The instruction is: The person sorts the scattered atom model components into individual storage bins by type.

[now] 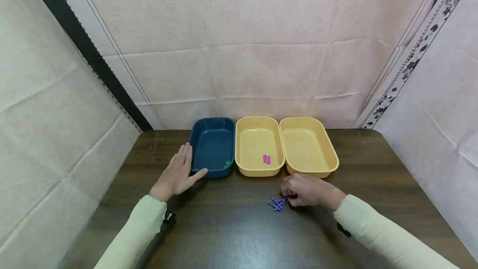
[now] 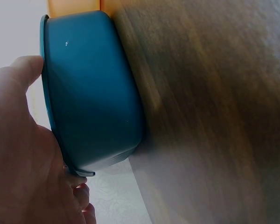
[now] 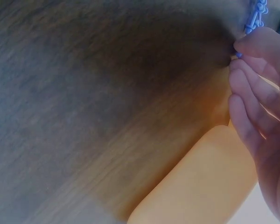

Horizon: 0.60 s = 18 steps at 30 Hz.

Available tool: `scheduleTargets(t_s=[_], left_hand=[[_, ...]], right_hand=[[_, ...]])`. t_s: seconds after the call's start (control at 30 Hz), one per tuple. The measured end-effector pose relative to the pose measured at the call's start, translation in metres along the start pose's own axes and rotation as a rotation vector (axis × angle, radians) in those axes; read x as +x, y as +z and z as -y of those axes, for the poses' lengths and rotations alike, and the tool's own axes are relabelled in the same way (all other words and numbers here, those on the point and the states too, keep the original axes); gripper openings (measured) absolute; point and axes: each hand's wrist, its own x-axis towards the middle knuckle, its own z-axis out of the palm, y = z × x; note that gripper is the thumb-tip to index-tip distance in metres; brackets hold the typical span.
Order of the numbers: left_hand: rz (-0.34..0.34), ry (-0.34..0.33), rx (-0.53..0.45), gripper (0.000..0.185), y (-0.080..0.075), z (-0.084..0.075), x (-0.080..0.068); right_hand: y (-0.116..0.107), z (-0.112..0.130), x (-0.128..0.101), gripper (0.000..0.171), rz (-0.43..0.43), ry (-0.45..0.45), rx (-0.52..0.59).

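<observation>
While the left hand (image 1: 178, 174) lies flat, fingers straight, against the smooth blue tub (image 1: 213, 146), the right hand (image 1: 307, 190) pinches thin blue plastic sticks (image 1: 276, 204) on the dark wood table (image 1: 231, 227).

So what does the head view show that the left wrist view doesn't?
Only the head view shows the right hand pinching at a small pile of blue sticks on the table, the whole row of bins, a pink piece in the middle yellow bin, the right yellow bin and a small green piece inside the blue bin.

Only the left wrist view shows the blue bin's outer wall up close.

Both show the left hand resting open against the blue bin, plus the dark wooden table.
</observation>
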Motion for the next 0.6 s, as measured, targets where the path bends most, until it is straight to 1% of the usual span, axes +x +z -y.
scheduleTargets(t_s=[0.2,0.4,0.6], left_hand=[[0.003,-0.004,-0.002,0.110,0.0007,0.0015,-0.0001],[0.006,-0.003,-0.009,0.109,0.0010,0.0022,-0.0011],[-0.020,0.008,-0.005,0.108,-0.0001,0.0002,-0.0018]], right_hand=[[0.0016,-0.0010,0.0017,0.017,-0.008,-0.001,-0.001],[0.0031,-0.0025,0.0021,0.018,-0.016,0.017,0.016],[-0.0025,-0.0002,-0.0001,0.020,-0.020,0.040,0.033]])
